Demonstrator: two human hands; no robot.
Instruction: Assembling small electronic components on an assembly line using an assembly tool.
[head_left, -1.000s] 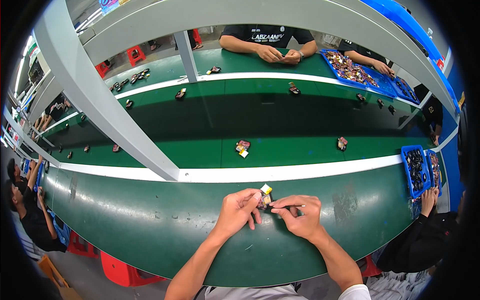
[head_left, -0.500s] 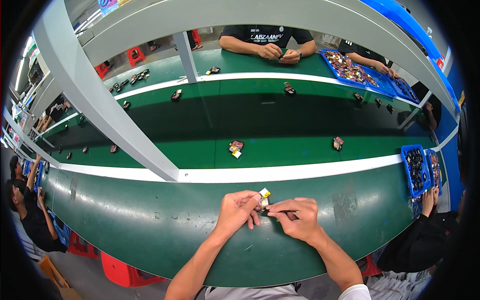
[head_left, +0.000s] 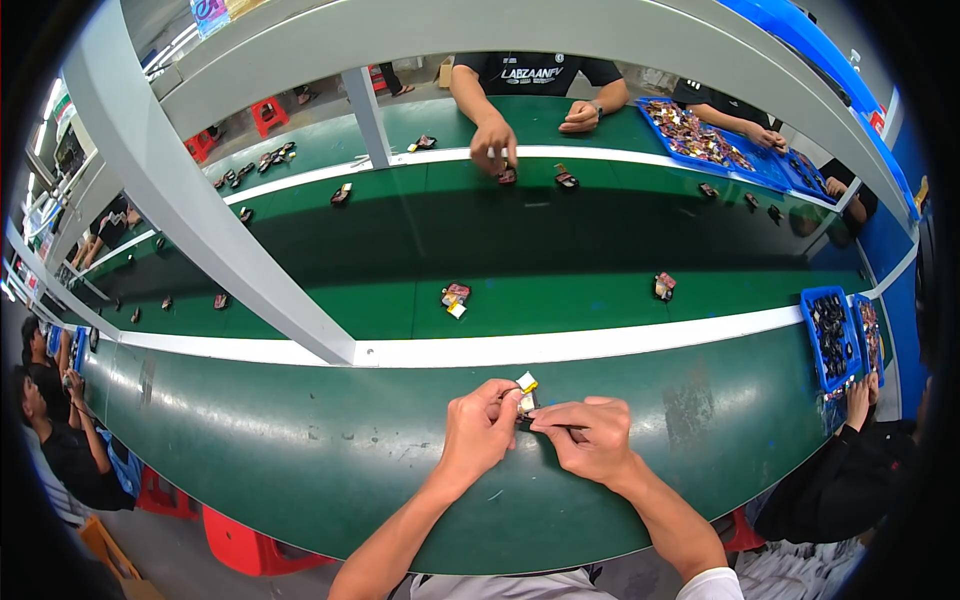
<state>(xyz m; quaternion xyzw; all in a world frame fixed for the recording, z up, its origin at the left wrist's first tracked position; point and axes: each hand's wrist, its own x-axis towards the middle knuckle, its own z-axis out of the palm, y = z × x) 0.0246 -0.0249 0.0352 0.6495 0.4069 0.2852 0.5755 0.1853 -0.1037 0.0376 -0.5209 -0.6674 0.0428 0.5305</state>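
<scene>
My left hand [head_left: 482,425] is closed on a small electronic assembly [head_left: 527,402], pinching it between thumb and fingers just above the green table. A white piece with a yellow band [head_left: 527,382] sticks up from its far end. My right hand [head_left: 590,435] pinches a thin dark tool [head_left: 577,428], and its fingertips meet the assembly's right edge. The tool's tip is too small to make out, and my fingers hide part of the assembly.
Beyond the white rail [head_left: 560,345] runs a green belt with similar assemblies [head_left: 456,299] spaced along it. Across it, a person's hand [head_left: 494,145] reaches down to the belt. Blue trays of parts [head_left: 829,335] stand at right. A grey post [head_left: 200,190] slants on the left.
The assemblies on the belt have shifted slightly left. Across from me, a person's hand has come down to the belt at another assembly. My left fingers have drawn in closer around my assembly.
</scene>
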